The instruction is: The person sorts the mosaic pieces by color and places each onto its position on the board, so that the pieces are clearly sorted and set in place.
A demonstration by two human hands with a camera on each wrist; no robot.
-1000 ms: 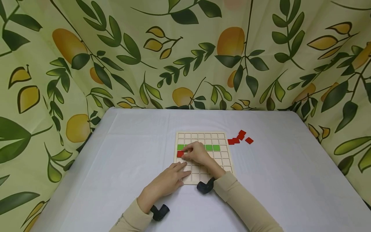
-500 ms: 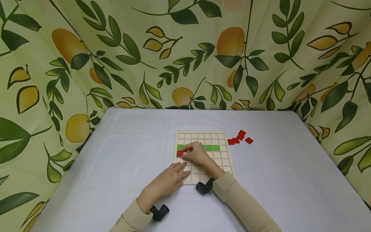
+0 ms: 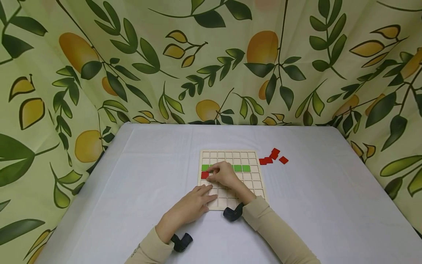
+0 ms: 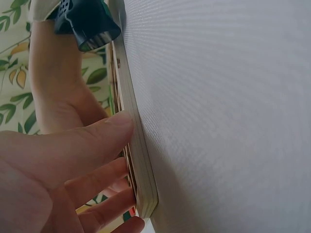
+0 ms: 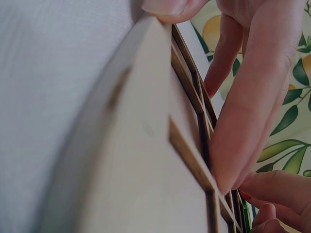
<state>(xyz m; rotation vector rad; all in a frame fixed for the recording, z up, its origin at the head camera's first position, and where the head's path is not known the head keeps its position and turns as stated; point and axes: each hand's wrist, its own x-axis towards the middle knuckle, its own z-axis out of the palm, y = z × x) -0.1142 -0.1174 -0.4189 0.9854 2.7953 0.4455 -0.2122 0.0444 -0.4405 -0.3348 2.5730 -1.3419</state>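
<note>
A light wooden grid board (image 3: 231,154) lies on the white cloth. My right hand (image 3: 225,173) reaches over it, thumb and index fingertips at the right side of a red square tile (image 3: 204,175) in the left column. Green tiles (image 3: 245,168) form a row just beyond, partly hidden by this hand. My left hand (image 3: 191,204) rests at the board's near left corner, fingers fairly straight and spread on the grid. In the left wrist view its thumb (image 4: 116,127) touches the board's edge (image 4: 138,160). Right fingertips (image 5: 260,187) show beside a sliver of red in the right wrist view.
Several loose red tiles (image 3: 268,160) lie right of the board's far corner, some overlapping. A white cloth (image 3: 141,157) covers the table. A curtain (image 3: 227,88) printed with fruit and leaves hangs behind and at the sides. Black devices (image 3: 182,242) sit at both wrists.
My right wrist shifts very slightly; its fingertips stay beside the red tile. The left hand, the board and the loose tiles look unmoved.
</note>
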